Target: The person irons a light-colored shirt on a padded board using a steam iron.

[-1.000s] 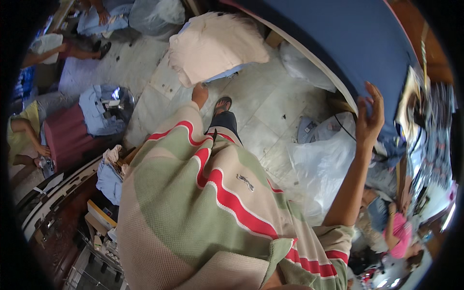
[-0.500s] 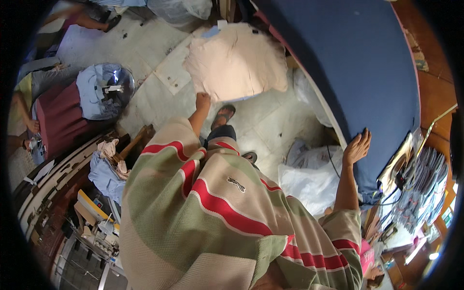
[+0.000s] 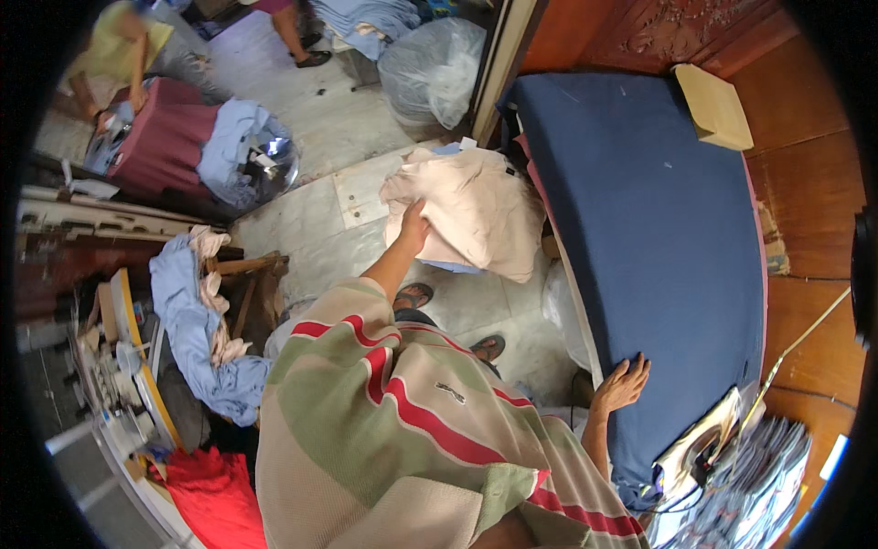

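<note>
Pale pink cloth lies in a loose, rumpled heap in front of me, with some light blue fabric showing at its edges. My left hand is at the near left side of the heap, its fingers closed on the pink cloth. Off to the right, my right hand lies with spread fingers on the near left edge of a long table padded in navy cloth. Nothing is held in that hand.
A folded tan piece sits at the table's far end. Striped garments and a cable crowd its near end. Blue clothes hang at left above red cloth. Far left, a person sits by a maroon-covered stand.
The pink cloth, spread and lifted before, now lies lower and more crumpled. My left hand has moved further onto it. My right hand still rests on the navy table as the view has shifted.
</note>
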